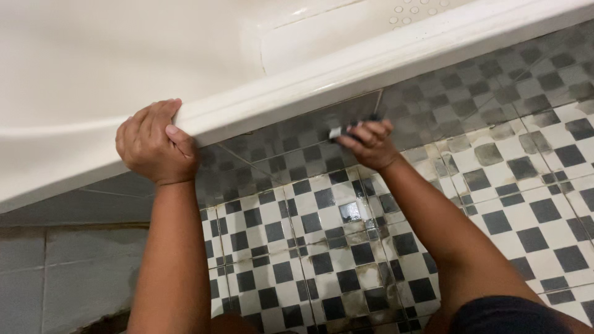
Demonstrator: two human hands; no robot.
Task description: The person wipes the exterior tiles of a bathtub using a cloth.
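Dark scraper (346, 128) pinched in right hand (371, 145) grip, under the tub rim (383, 59).

One white bathtub (346, 68), two hands (left (154, 145), right (370, 143)), one small dark tool (344, 128).

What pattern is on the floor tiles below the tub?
A black-and-white checkerboard on the floor tiles, stained in places; the head view shows it.

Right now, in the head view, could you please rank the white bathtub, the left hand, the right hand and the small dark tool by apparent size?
1. white bathtub
2. left hand, though it looks nearer the camera
3. right hand
4. small dark tool, mostly hidden in the right hand
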